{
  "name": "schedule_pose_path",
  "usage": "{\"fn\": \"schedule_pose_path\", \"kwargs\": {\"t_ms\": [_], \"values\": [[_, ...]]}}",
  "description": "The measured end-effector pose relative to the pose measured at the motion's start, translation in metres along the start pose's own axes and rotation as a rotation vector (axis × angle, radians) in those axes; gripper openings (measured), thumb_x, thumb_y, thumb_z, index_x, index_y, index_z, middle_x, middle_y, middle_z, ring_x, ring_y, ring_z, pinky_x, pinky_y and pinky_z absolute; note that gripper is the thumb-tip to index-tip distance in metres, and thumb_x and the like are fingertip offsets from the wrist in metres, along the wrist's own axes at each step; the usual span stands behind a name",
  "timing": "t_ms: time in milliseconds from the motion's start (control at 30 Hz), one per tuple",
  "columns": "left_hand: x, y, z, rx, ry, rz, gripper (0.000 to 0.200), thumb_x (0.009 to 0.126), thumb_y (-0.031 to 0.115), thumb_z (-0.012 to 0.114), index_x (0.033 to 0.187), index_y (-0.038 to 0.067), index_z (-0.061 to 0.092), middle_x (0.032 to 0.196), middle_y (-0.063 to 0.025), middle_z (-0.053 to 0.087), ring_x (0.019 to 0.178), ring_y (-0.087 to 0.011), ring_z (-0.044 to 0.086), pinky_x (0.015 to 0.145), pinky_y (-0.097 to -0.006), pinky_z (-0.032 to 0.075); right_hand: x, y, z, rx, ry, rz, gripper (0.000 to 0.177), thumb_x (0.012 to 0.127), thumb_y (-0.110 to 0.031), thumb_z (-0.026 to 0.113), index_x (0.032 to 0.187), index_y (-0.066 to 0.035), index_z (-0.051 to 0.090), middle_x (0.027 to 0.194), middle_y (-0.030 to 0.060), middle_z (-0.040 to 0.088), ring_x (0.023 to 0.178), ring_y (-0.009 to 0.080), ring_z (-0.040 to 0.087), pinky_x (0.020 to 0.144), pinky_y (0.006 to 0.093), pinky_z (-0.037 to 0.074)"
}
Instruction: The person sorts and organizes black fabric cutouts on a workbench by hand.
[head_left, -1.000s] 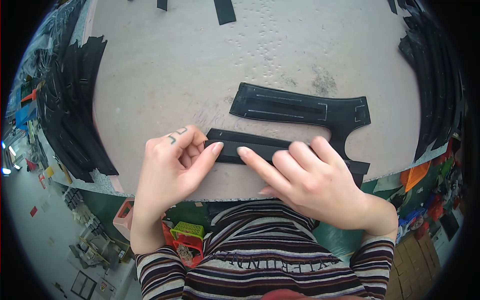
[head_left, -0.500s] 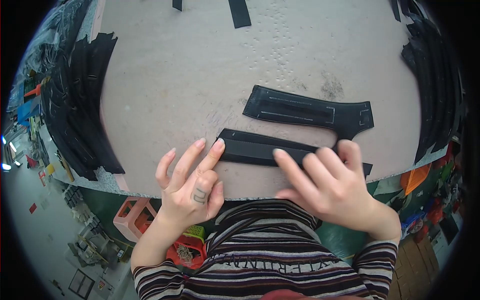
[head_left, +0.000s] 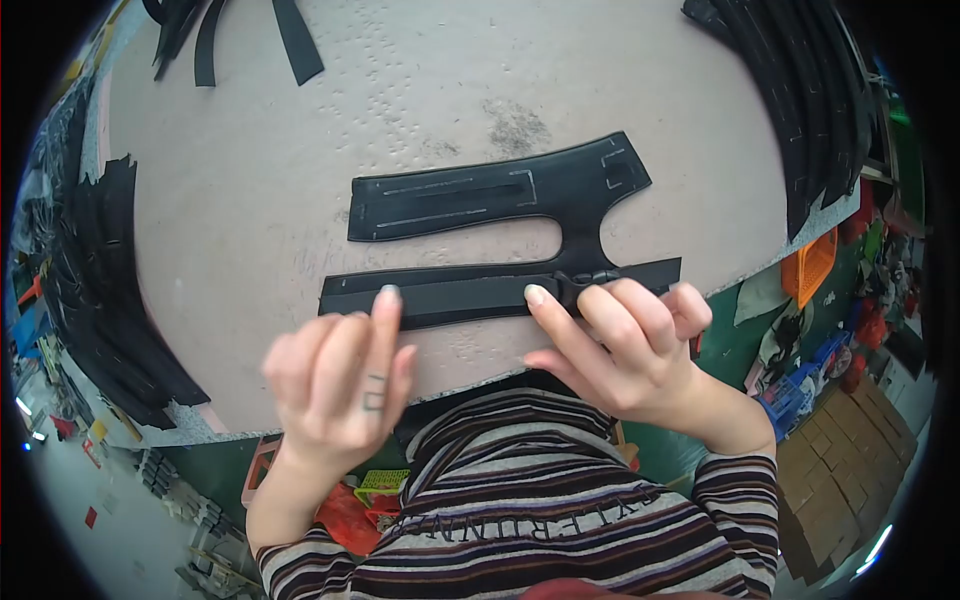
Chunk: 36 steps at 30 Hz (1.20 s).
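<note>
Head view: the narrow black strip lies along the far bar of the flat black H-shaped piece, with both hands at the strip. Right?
Wrong bar: in the head view, the narrow black strip lies along the near bar, not the far bar, of the flat black H-shaped piece. The left hand and right hand are indeed at the strip.
</note>
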<state>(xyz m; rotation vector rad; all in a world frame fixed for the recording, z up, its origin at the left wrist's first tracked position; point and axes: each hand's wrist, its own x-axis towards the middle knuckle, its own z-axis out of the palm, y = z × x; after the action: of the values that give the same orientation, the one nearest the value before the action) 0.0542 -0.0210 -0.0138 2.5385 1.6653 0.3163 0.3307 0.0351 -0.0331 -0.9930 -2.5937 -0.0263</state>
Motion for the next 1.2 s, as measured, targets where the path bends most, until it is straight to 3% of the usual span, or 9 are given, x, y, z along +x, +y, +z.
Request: {"fn": "schedule_pose_path", "kwargs": {"t_ms": [67, 233, 400, 533, 667, 767, 800, 933, 1200], "values": [[0.013, 0.011, 0.010, -0.115, 0.030, 0.076, 0.050, 0.083, 0.017, 0.077, 0.130, 0.003, 0.072, 0.112, -0.0097, 0.058, 0.100, -0.0279, 0.056, 0.086, -0.0399, 0.049, 0.001, 0.002, 0.003, 0.022, 0.014, 0.013, 0.036, 0.091, -0.042, 0.069, 0.114, -0.016, 0.077, 0.107, -0.0043, 0.060, 0.102, 0.0125, 0.054, 0.085, 0.0406, 0.027], [0.027, 0.013, 0.006, -0.080, 0.034, 0.084, 0.043, 0.080, 0.009, 0.078, 0.122, 0.002, 0.075, 0.102, -0.0089, 0.060, 0.090, -0.0264, 0.058, 0.081, -0.0405, 0.049, -0.009, 0.023, -0.005, 0.121, -0.032, -0.081, 0.040, 0.088, -0.039, 0.075, 0.122, -0.018, 0.077, 0.113, 0.0002, 0.056, 0.107, 0.0186, 0.053, 0.094, 0.0375, 0.028], [0.047, 0.027, 0.020, -0.429, 0.111, 0.087, 0.051, 0.067, -0.005, 0.085, 0.118, -0.002, 0.074, 0.101, -0.0112, 0.063, 0.092, -0.0255, 0.063, 0.076, -0.0333, 0.051, -0.026, 0.050, -0.033, 0.282, -0.025, 0.319, 0.047, 0.071, -0.019, 0.087, 0.116, -0.009, 0.076, 0.114, 0.0054, 0.064, 0.103, 0.0249, 0.059, 0.092, 0.0377, 0.038], [0.093, 0.046, 0.034, -0.574, 0.153, 0.126, 0.064, 0.067, 0.004, 0.090, 0.127, 0.001, 0.069, 0.105, -0.0118, 0.062, 0.091, -0.0273, 0.061, 0.078, -0.0348, 0.051, -0.031, 0.049, -0.024, 0.262, -0.055, 0.326, 0.048, 0.077, -0.025, 0.084, 0.122, -0.013, 0.074, 0.116, 0.0031, 0.062, 0.106, 0.0242, 0.056, 0.095, 0.0381, 0.035], [0.103, 0.036, 0.048, -0.669, 0.096, 0.218, 0.057, 0.061, 0.003, 0.088, 0.116, 0.006, 0.073, 0.099, -0.0074, 0.064, 0.086, -0.0258, 0.059, 0.074, -0.0361, 0.048, -0.029, 0.052, -0.026, 0.302, -0.054, 0.372, 0.050, 0.077, -0.027, 0.084, 0.123, -0.014, 0.073, 0.120, 0.0029, 0.061, 0.111, 0.0250, 0.053, 0.098, 0.0400, 0.032], [0.101, 0.035, 0.047, -0.662, 0.112, 0.287, 0.052, 0.057, 0.007, 0.087, 0.108, 0.009, 0.077, 0.095, -0.0041, 0.066, 0.084, -0.0226, 0.058, 0.074, -0.0341, 0.047, -0.020, 0.052, -0.026, 0.491, -0.065, 0.347, 0.043, 0.076, -0.027, 0.084, 0.116, -0.014, 0.074, 0.119, 0.0030, 0.060, 0.112, 0.0257, 0.051, 0.096, 0.0410, 0.031], [0.102, 0.034, 0.047, -0.653, 0.108, 0.296, 0.052, 0.057, 0.008, 0.087, 0.107, 0.009, 0.077, 0.095, -0.0039, 0.066, 0.084, -0.0223, 0.058, 0.074, -0.0341, 0.047, -0.018, 0.051, -0.022, 0.556, -0.064, 0.371, 0.026, 0.078, -0.023, 0.083, 0.100, -0.012, 0.074, 0.110, 0.0030, 0.058, 0.108, 0.0256, 0.050, 0.091, 0.0411, 0.031], [0.102, 0.035, 0.044, -0.660, 0.088, 0.259, 0.049, 0.063, 0.017, 0.091, 0.109, 0.009, 0.075, 0.094, -0.0040, 0.066, 0.081, -0.0218, 0.059, 0.075, -0.0340, 0.045, -0.013, 0.049, -0.031, 0.692, -0.174, 0.523, 0.014, 0.083, -0.015, 0.079, 0.082, -0.010, 0.066, 0.096, 0.0033, 0.051, 0.098, 0.0245, 0.048, 0.084, 0.0411, 0.029], [0.102, 0.040, 0.048, -0.617, 0.083, 0.228, 0.039, 0.068, 0.020, 0.091, 0.099, 0.009, 0.071, 0.093, -0.0053, 0.067, 0.082, -0.0229, 0.061, 0.075, -0.0351, 0.046, -0.015, 0.046, -0.024, 0.562, -0.129, 0.524, 0.015, 0.078, -0.011, 0.079, 0.079, -0.009, 0.064, 0.093, 0.0034, 0.052, 0.089, 0.0213, 0.047, 0.078, 0.0373, 0.028]]}}
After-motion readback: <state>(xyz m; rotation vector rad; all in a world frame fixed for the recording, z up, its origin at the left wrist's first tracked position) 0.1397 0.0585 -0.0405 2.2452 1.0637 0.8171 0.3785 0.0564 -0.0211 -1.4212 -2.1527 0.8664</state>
